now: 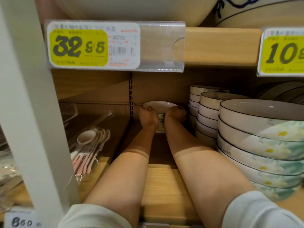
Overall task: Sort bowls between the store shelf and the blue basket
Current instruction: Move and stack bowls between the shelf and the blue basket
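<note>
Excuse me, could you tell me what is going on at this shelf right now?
A person reaches both arms deep into the wooden shelf and holds a small patterned bowl near the back, with the left hand and the right hand gripping its rim on either side. Stacks of larger floral bowls stand to the right, and a pack of spoons lies to the left. Whether the bowl is being set down or taken out cannot be told. No blue basket is in view.
</note>
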`<action>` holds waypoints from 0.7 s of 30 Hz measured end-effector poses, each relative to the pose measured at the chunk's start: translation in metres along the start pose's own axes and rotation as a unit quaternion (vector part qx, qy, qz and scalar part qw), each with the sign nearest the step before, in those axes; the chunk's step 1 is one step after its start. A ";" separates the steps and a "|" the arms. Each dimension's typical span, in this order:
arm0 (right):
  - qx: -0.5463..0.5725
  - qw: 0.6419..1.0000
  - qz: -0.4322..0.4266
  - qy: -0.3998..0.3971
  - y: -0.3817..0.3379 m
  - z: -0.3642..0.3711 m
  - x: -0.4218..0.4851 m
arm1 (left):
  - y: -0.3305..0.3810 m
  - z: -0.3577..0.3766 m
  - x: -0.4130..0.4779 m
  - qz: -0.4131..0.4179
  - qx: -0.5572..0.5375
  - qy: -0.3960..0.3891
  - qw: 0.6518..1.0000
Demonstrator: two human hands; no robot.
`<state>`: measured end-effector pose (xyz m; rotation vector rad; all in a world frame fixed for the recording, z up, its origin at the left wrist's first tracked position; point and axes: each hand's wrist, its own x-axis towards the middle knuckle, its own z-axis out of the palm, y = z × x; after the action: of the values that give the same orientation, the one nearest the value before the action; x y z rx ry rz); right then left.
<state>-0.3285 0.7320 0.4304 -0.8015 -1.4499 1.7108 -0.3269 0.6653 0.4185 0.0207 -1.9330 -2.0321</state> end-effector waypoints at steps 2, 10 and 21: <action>-0.014 1.000 0.000 -0.006 -0.001 0.000 0.002 | 0.000 0.000 0.002 -0.003 0.005 0.000 1.000; -0.060 0.996 0.042 -0.056 -0.015 -0.007 0.000 | 0.013 -0.002 0.000 -0.050 0.003 -0.021 0.999; 0.009 0.996 -0.002 -0.094 -0.010 -0.032 -0.037 | 0.030 -0.028 -0.030 -0.138 -0.169 -0.015 0.976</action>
<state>-0.2806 0.7178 0.4344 -0.6422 -1.5553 1.8343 -0.2849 0.6448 0.4393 0.1866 -1.6499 -2.5336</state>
